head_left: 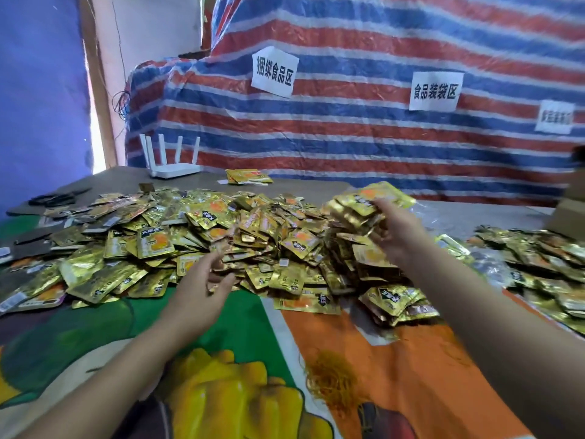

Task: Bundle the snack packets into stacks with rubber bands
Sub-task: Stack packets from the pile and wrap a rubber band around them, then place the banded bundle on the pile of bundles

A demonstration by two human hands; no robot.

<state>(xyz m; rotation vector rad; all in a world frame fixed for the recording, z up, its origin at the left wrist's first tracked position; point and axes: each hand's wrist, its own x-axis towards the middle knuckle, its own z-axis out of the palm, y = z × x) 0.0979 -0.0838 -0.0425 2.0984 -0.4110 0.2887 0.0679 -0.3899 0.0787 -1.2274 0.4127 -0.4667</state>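
Filling right grip: packet stack

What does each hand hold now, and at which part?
Right hand holds a stack of gold snack packets by its near side. Left hand holds nothing; it is open.

table — printed cloth | gold snack packets heaped | rubber bands — router

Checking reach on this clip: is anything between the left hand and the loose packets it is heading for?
Nothing visible. The left hand is open at the near edge of the packet pile, with only bare cloth beneath it. The right hand holds a stack of packets.
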